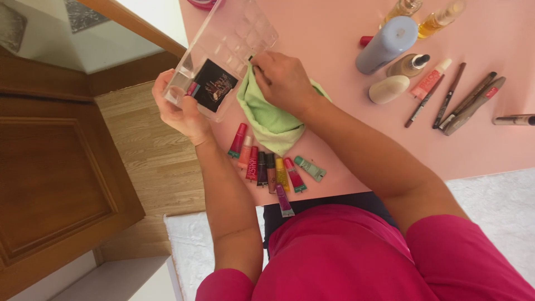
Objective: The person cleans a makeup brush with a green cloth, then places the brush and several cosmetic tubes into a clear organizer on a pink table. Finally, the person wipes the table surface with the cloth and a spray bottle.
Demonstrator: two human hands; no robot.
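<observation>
Pink worktop, its near edge lined with small coloured squeeze tubes laid side by side. Above its near left corner, clear plastic compartment organiser, tilted up off the surface, black square label with pale print low on its side. Left hand, grip clamped round the lower corner, apparently steadying. Right hand, grip pinching pale green cloth against the organiser's wall. Toward the far right corner: lilac cylinder bottle, amber bottles, pencils.
</observation>
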